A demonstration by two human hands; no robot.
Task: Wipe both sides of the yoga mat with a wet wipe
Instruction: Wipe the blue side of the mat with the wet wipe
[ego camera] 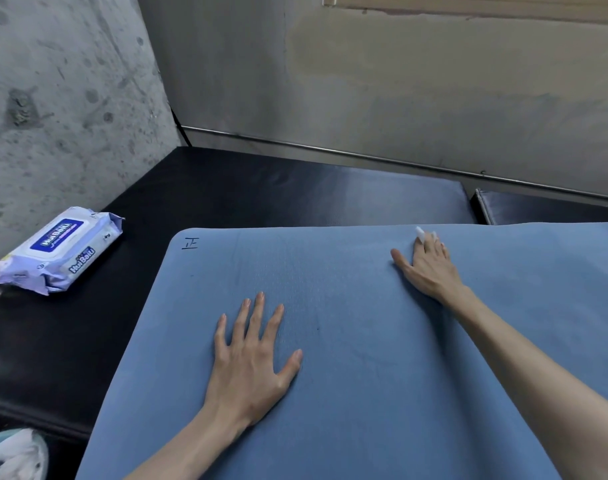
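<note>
Head view shows the blue yoga mat (364, 358) spread flat over a black padded surface (88, 341), its far left corner, marked with a small handwritten sign, lying toward the surface's far left corner. The left hand (252, 358) presses palm-down on the mat with fingers straight and spread, holding nothing. The right hand (430, 268) reaches to the mat's far edge, fingers extended over a wet wipe (420, 233), of which only a white bit shows past the fingertips. A pack of wipes (58, 249) sits near the surface's left edge, well apart from the mat. Wiping of the upper side looks under way; no damp streaks are plain enough to judge coverage. The underside apparently remains, so the mat must be flipped.
</note>
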